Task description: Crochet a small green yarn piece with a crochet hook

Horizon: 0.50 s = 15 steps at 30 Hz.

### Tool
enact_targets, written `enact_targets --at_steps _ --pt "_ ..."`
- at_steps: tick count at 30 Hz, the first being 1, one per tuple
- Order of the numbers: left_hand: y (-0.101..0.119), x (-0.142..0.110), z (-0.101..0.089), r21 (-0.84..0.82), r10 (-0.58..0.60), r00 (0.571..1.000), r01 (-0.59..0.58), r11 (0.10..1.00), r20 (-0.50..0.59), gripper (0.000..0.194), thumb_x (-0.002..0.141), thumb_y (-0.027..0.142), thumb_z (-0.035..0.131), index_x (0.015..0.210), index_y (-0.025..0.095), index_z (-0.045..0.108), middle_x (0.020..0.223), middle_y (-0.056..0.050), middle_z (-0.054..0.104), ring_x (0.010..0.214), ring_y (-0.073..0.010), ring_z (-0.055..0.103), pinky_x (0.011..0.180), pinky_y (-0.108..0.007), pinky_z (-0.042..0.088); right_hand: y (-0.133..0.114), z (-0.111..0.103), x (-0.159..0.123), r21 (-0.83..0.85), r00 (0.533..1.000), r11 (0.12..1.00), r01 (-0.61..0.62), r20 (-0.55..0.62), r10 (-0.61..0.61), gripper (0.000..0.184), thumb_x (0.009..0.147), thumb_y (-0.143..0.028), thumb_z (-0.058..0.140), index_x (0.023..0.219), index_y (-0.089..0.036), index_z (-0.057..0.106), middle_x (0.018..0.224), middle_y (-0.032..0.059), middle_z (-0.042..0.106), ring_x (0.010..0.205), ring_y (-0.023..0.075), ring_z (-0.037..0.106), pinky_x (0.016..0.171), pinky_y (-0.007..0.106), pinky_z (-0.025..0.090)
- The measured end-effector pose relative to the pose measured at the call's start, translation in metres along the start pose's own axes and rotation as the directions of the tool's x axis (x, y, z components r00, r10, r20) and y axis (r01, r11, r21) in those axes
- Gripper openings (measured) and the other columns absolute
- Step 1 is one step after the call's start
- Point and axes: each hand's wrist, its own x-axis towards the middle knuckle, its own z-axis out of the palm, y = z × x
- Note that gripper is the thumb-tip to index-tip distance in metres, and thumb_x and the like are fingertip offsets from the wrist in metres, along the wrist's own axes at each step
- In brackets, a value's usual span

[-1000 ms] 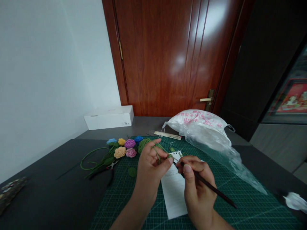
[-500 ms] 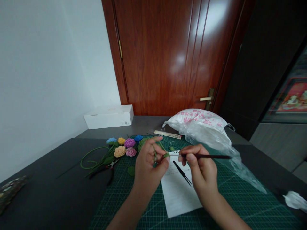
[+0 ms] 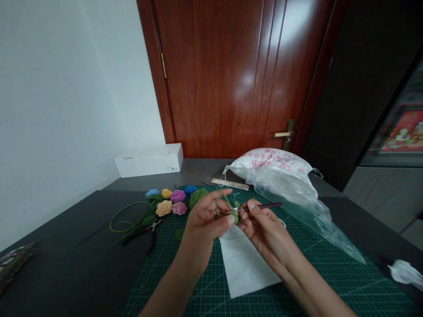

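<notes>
left grip [image 3: 206,215] is clenching a small green crocheted piece [image 3: 234,216] between thumb and fingertips, with a strand of green yarn [image 3: 217,208] looping over the fingers and apparently leading to a round ball of green yarn [image 3: 197,198] just beyond the hand. right grip [image 3: 264,226] is pinching a slim dark-handled crochet hook with a metal tip [image 3: 261,206] in a pen-like hold, with the tip at the piece. both hands are working above a dark green gridded cutting mat [image 3: 330,281] and a sheet of white printed paper [image 3: 246,264]. likely faults: the hook is slipping out of a stitch if the pinch loosens, letting loops come undone; the fingers are partly hiding the small piece, so a missed loop is easy to overlook; sharp tugging on the strand could roll the ball into the crocheted roses in several colours [image 3: 165,208] lying on the dark tabletop [image 3: 66,224]. containers: a translucent plastic bag with pink print [image 3: 272,169] is bulging with something white, contents not identifiable, its clear tail trailing near right grip and liable to snag the hook; a white cardboard box [image 3: 148,160] is sitting shut behind the tabletop, its contents hidden
</notes>
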Motion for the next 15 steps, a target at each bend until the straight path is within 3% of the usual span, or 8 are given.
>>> enact_targets --at_steps 9,15 --pt "0.001 -0.0017 0.0013 -0.011 -0.003 1.0 0.003 1.0 0.01 0.052 0.076 0.015 0.079 0.126 0.019 0.068 0.081 0.001 0.063 0.062 -0.0091 0.051 0.05 -0.022 0.035 0.0049 -0.0016 -0.0015 -0.035 0.997 0.997 0.075 -0.023 -0.076 0.032 0.08 -0.036 0.086 0.071 -0.019 0.06 0.068 -0.0023 0.065 0.061 0.0091 0.057 0.064 0.02 0.051" --pt "0.0017 -0.0042 0.0041 -0.016 0.003 0.997 -0.002 1.0 0.074 0.056 0.078 0.014 0.076 0.132 0.017 0.063 0.081 -0.002 0.068 0.063 -0.0112 0.053 0.051 -0.024 0.033 -0.0022 -0.0001 -0.0056 -0.231 0.977 0.949 0.215 0.042 -0.211 0.033 0.09 -0.045 0.074 0.074 -0.018 0.063 0.066 -0.0016 0.061 0.06 0.0109 0.054 0.064 0.024 0.048"
